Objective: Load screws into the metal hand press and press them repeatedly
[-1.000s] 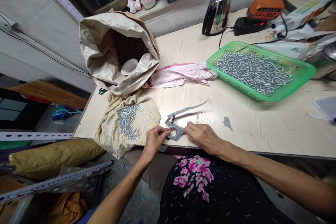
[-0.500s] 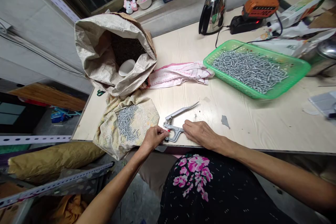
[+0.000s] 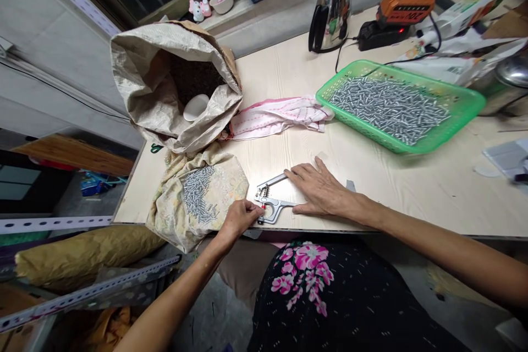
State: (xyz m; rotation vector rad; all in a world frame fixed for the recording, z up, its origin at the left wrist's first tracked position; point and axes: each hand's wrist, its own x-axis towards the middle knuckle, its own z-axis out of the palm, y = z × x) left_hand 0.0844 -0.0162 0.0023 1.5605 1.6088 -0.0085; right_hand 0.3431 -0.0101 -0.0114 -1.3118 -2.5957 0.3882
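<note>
A grey metal pair of snap-fastener pliers (image 3: pixel 277 206) lies at the table's front edge, its handles spread, with a coil spring and a small red part near the jaws. My right hand (image 3: pixel 319 190) spans the handles, fingers on the upper one and thumb at the end of the lower one. At the jaws, my left hand (image 3: pixel 241 217) has thumb and fingertips pinched together beside the red part; what they hold is too small to make out. Left of that hand, a heap of small silvery metal pieces (image 3: pixel 198 192) rests on a patterned cloth (image 3: pixel 231 176).
A green basket (image 3: pixel 437 146) of similar metal pieces stands at the right. An open sack (image 3: pixel 140 82) with a white dish inside stands at back left, beside a pink-white towel (image 3: pixel 280 117). Farther back are a kettle (image 3: pixel 330 14) and an orange battery (image 3: pixel 406 6) on a charger.
My right hand has opened up from the lower handle and now reaches across to the upper handle as well. My left hand stays pinched at the jaws. The view has shifted slightly.
</note>
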